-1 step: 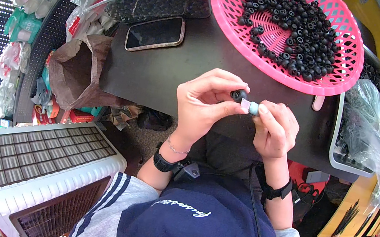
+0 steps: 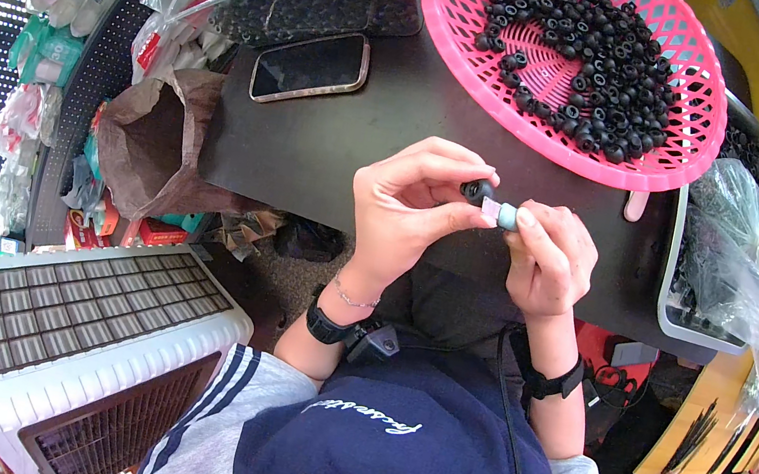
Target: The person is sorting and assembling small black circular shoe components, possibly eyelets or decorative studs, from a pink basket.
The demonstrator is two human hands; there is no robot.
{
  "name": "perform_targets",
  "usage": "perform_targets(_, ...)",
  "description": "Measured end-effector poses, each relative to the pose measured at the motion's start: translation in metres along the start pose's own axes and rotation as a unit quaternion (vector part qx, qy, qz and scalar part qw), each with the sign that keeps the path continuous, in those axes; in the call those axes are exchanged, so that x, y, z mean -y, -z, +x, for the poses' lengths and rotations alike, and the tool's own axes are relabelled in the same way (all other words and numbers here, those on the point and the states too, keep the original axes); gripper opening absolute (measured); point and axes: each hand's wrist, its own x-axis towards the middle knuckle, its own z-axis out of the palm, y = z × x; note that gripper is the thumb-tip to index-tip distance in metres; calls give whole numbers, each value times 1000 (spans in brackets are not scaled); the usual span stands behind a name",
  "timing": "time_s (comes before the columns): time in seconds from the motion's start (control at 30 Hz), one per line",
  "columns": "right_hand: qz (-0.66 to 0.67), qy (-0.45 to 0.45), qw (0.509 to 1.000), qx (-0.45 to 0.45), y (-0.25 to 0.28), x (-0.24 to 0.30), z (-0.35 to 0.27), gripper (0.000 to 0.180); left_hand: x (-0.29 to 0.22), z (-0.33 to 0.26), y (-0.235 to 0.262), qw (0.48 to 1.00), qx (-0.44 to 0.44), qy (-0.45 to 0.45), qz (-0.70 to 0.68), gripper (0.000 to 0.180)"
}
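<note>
My left hand (image 2: 412, 197) is closed, pinching a small round black ring-like part (image 2: 476, 191) between thumb and fingers above the table. Close against it, my right hand (image 2: 553, 263) is closed on a small tool (image 2: 507, 217) with a pale blue-green body and a flat, pinkish-white end. That flat end points at the black part, beside my left thumb. Whether the two touch I cannot tell. Beyond my hands, a pink plastic basket (image 2: 451, 31) holds many similar black parts.
A clear plastic bin (image 2: 307, 16) of black parts stands at the far left, with a phone (image 2: 310, 70) before it. At right is a grey tray (image 2: 672, 258) under a clear plastic bag (image 2: 751, 262). A brown bag (image 2: 148, 140) hangs at the dark table's (image 2: 313, 154) left edge, near a white air cooler (image 2: 99, 330).
</note>
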Motion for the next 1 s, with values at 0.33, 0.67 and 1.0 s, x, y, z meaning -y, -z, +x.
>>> perform_targets(0.33, 8, 0, 1000, -4, -1, 0, 1, 31, -2, -1, -4, 1000, -13, 7, 20, 27)
perform_targets(0.67, 34, -58, 997, -40, -3, -3, -7, 26, -1, -1, -11, 998, 26, 44, -43, 25)
perform_targets(1.0, 61, -103, 989, -87, -3, -8, -14, 22, 0, -2, -5, 997, 77, 12, -13, 12)
